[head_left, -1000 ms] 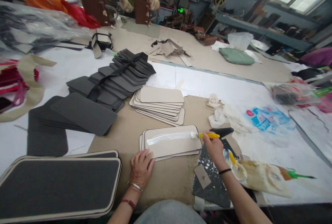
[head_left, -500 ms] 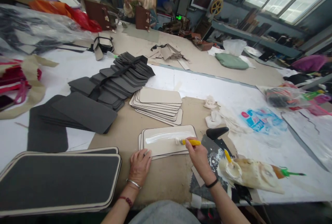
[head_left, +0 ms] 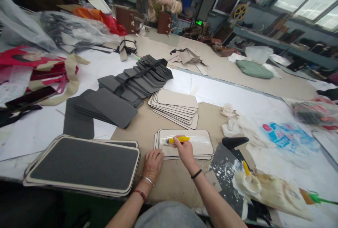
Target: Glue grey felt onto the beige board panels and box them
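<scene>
My right hand (head_left: pixel 185 150) pinches a yellow-handled brush (head_left: pixel 180 139), its bristles touching the left part of a beige panel (head_left: pixel 198 147) with rounded corners. A shiny white streak of what looks like glue runs along this panel, which tops a small stack. My left hand (head_left: pixel 153 164) lies with its fingertips at the stack's lower left corner, steadying the edge, fingers stretched out and holding nothing. Behind stands a taller pile of beige panels (head_left: pixel 176 98). To the right, a glue-smeared container (head_left: pixel 274 187) lies on its side with a second yellow handle (head_left: pixel 246 168) in its opening.
Large dark panels with pale borders (head_left: pixel 84 164) lie at the left front edge. Dark grey pieces (head_left: pixel 113 106) fan out behind them. A black handle-like object (head_left: pixel 235 142) and a spattered dark sheet (head_left: pixel 224 161) lie at right. Across the table a person (head_left: pixel 165 2) handles a brown bag (head_left: pixel 164 23).
My right hand has drawn the brush leftward across the panel, and the wet streak now shows toward its right end. My left hand stays at the corner. The view has turned left.
</scene>
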{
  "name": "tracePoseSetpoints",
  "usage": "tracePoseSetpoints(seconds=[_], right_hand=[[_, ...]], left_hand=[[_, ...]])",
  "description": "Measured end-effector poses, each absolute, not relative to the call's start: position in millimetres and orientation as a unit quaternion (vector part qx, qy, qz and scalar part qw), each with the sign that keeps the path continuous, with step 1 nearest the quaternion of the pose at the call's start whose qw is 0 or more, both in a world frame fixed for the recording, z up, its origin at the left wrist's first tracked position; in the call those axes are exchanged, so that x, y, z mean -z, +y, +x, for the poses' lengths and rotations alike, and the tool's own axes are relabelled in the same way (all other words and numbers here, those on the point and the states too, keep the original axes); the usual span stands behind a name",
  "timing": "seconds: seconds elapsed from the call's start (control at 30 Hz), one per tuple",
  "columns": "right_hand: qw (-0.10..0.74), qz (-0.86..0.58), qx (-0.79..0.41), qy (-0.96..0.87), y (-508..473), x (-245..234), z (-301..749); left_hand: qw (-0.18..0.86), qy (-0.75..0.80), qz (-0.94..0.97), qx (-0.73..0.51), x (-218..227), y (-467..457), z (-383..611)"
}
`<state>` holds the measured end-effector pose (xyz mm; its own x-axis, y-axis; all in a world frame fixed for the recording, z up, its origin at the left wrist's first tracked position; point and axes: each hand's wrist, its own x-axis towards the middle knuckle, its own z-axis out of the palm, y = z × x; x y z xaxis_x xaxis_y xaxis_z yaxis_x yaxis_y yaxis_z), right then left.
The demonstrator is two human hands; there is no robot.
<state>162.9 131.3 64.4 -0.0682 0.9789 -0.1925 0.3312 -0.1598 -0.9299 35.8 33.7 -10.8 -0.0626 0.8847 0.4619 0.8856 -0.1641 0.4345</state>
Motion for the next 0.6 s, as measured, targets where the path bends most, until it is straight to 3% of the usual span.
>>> tracePoseSetpoints(seconds=[0.23, 0.47, 0.6], right_hand=[[0.317, -0.704, -0.316, -0.552, 154, -79, 238], [0.369, -0.61, -0.461, -0.529, 157, -72, 150], [0.337, -0.646, -0.426, -0.536, 171, -65, 164]], left_hand=[[0.001, -0.646, -0.677, 0.351, 11, 34, 36], [0.009, -0.639, -0.688, 0.345, 13, 35, 35], [0.013, -0.631, -0.695, 0.344, 16, 35, 33]])
